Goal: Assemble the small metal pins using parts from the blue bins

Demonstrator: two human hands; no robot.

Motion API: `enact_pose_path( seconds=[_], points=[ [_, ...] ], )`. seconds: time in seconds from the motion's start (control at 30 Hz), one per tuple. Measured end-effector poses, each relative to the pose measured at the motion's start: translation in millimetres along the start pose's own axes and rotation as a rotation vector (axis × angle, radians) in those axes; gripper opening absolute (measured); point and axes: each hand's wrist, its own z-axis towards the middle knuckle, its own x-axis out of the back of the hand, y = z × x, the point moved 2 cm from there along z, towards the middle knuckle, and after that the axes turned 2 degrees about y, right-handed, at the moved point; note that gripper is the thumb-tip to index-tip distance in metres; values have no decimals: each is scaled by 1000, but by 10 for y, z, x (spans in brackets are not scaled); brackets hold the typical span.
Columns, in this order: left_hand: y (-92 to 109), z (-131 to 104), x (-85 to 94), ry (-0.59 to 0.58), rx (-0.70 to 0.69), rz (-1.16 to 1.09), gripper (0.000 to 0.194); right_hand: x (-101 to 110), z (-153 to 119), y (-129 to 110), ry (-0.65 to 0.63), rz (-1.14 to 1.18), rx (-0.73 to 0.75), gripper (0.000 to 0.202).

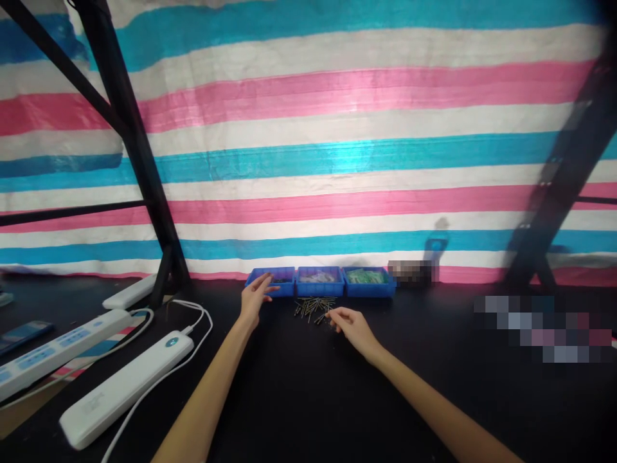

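My left hand point(254, 302) is at the front of the left blue bin point(288, 289), its fingers apart and the fingertips over the bin's inside. Small dark pieces lie in that bin, partly hidden by the hand. My right hand point(354, 326) has thumb and fingers pinched together at the right edge of a pile of thin brass-coloured screws point(313, 307). What is between those fingertips is too small to make out. The screws lie loose on the black table point(308, 399), in front of the bins.
The middle blue bin point(320, 290) contains pale pieces; the right blue bin point(369, 290) contains green-and-white ones. At left are a white power bank point(128, 389) with a cable, a power strip point(62, 354) and a phone point(24, 335). Black frame posts point(139, 154) stand before a striped sheet.
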Motion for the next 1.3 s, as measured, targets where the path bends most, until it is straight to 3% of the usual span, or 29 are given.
enact_pose_path(
  seconds=[0.27, 0.5, 0.6, 0.7, 0.77, 0.87, 1.3],
  points=[
    [107, 18, -34, -143, 149, -168, 33, -3, -3, 3, -10, -32, 4, 27],
    [150, -11, -76, -231, 165, -187, 51, -1, 21, 83, -10, -106, 43, 27],
    [93, -117, -208, -330, 47, 52, 52, 18, 20, 69, 73, -143, 78, 25],
    [-18, -332, -384, -452, -173, 533, 38, 40, 14, 38, 155, -172, 115, 24],
    [-85, -506, -492, -529, -367, 818, 30, 46, 13, 27, 167, -161, 131, 23],
    [-158, -703, -594, -629, -488, 1053, 24, 43, 17, 30, 159, -157, 146, 22],
    [-190, -758, -615, -554, -507, 1118, 18, 26, 10, 31, 161, -196, 135, 21]
  ],
)
